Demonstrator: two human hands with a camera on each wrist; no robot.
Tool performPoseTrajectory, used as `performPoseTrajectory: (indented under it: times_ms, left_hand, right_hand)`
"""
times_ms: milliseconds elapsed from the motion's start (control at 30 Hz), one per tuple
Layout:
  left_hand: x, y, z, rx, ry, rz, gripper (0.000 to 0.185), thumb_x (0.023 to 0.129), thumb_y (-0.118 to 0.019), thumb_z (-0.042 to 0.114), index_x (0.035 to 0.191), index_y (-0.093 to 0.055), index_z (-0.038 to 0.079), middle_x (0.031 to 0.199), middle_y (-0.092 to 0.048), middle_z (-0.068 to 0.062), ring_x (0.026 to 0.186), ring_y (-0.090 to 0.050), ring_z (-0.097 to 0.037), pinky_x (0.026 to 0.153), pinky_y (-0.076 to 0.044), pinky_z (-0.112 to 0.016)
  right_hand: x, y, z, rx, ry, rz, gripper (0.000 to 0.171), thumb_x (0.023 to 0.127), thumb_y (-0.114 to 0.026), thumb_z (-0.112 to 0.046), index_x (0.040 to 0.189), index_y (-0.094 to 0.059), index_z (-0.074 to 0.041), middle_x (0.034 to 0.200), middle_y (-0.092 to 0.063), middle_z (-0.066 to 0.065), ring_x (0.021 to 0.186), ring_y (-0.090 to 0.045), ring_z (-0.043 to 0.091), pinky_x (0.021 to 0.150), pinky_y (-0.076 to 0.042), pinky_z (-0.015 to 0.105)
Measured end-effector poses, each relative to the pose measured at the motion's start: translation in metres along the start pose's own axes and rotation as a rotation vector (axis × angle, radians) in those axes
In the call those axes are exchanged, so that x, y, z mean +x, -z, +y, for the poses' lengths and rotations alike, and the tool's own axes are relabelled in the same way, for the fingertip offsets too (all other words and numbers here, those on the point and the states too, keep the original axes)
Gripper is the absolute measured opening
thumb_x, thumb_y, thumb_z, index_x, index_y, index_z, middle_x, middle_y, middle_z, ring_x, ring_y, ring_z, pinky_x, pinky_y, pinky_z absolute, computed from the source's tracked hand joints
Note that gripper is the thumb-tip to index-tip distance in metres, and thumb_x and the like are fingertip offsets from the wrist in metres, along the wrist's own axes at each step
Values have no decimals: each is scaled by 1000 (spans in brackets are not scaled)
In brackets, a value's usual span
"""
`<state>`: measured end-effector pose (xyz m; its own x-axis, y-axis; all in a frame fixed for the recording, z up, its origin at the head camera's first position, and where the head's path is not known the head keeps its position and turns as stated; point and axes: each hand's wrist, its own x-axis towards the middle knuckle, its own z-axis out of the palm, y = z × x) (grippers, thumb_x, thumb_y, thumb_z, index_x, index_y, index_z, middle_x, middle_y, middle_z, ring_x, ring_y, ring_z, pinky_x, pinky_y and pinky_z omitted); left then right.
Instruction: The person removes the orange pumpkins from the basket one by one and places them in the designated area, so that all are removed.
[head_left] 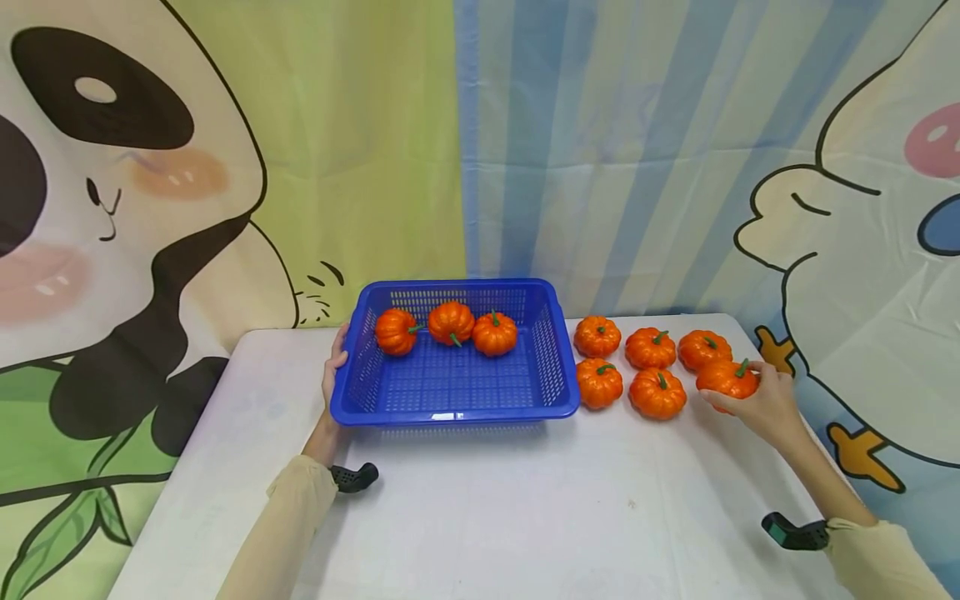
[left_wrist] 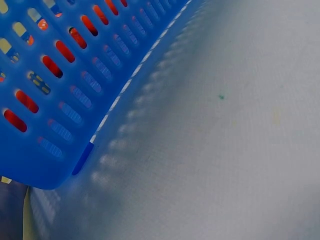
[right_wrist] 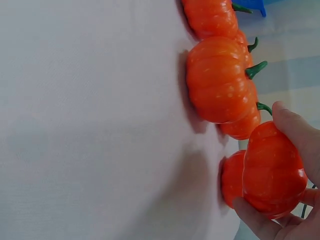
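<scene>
Right hand [head_left: 757,404] grips a toy pumpkin [head_left: 726,379] lifted off the counter [head_left: 525,500]; left hand [head_left: 333,367], fingers relaxed, rests against the blue basket [head_left: 457,412].

Your two bare hands, left hand [head_left: 334,365] and right hand [head_left: 759,406], extend from long, loose beige sleeves, left sleeve [head_left: 279,521] and right sleeve [head_left: 879,557], which end at the wrists. Each wrist carries a small black camera mount: left mount [head_left: 354,477], right mount [head_left: 793,532], rounded, matte.
</scene>
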<state>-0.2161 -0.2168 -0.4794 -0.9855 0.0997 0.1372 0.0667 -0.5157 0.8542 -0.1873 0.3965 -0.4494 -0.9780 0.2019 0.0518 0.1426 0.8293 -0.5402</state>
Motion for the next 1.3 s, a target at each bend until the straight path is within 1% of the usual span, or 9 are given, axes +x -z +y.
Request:
performPoseTrajectory:
  times_ms: [200, 367, 500, 633, 833, 933, 1033, 1167, 1300]
  left_hand:
    - [-1, 1, -2, -2, -3, -7, 58, 99, 1, 13, 153, -3, 31, 165, 9, -5, 148, -7, -29, 104, -43, -22]
    - [-1, 0, -2, -14, 1, -1, 57, 99, 1, 14, 153, -4, 31, 165, 8, -4, 148, -5, -29, 105, -42, -23]
    - [0, -2, 1, -7, 18, 11, 58, 99, 0, 13, 154, -2, 32, 165, 7, -2, 150, 0, -31, 116, -31, -31]
    - [0, -3, 3, 24, 27, 22, 59, 98, 0, 13, 156, 8, 25, 165, 6, -2, 151, 0, -32, 123, -19, -41]
    - [0, -2, 4, 29, 23, 9, 58, 99, -1, 15, 155, 12, 22, 165, 7, -3, 150, -2, -31, 117, -29, -33]
    - [1, -2, 3, 26, 21, 6, 58, 99, -1, 16, 155, 11, 24, 165, 8, -3, 149, -3, -31, 115, -32, -29]
    - [1, -2, 2, 33, 22, 11, 58, 99, -1, 15, 155, 11, 23, 165, 7, -3, 149, -3, -30, 117, -31, -31]
    - [1, -2, 3, 33, 21, 22, 59, 98, -1, 14, 155, 10, 24, 165, 6, -2, 150, -2, -31, 124, -17, -42]
    - [1, -3, 4, 37, 15, 27, 59, 98, -1, 13, 156, 9, 23, 165, 4, -3, 151, -1, -32, 123, -4, -53]
  right_hand:
    - [2, -12, 15, -25, 33, -7, 95, 78, -77, -44, 130, -32, 20, 125, -33, 42, 106, -35, 51, 87, -45, 67]
    - [5, -21, 25, -48, 18, -55, 99, 76, -78, -47, 132, -31, 20, 126, -36, 41, 110, -37, 52, 92, -42, 69]
    - [6, -27, 30, -40, 47, -90, 100, 77, -79, -43, 134, -29, 22, 127, -36, 42, 112, -38, 53, 95, -40, 70]
    - [8, -29, 31, -44, 84, -98, 100, 76, -79, -44, 133, -30, 22, 127, -38, 42, 112, -38, 53, 95, -39, 70]
    - [5, -29, 30, -110, 58, -136, 111, 75, -77, -53, 141, -23, 18, 132, -32, 44, 116, -35, 56, 93, -39, 72]
    - [2, -25, 24, -150, 47, -151, 120, 74, -75, -57, 147, -12, 15, 136, -25, 47, 119, -31, 61, 90, -38, 75]
    - [-3, -17, 12, -159, 59, -116, 122, 75, -74, -58, 150, -6, 11, 140, -20, 47, 122, -28, 63, 87, -37, 77]
    - [-12, -6, -16, -107, 144, -35, 113, 77, -75, -51, 152, -11, 5, 144, -23, 42, 126, -28, 60, 87, -36, 78]
    - [-28, -1, -53, -48, 236, -26, 103, 79, -77, -40, 151, -18, 4, 143, -29, 40, 125, -31, 56, 88, -38, 76]
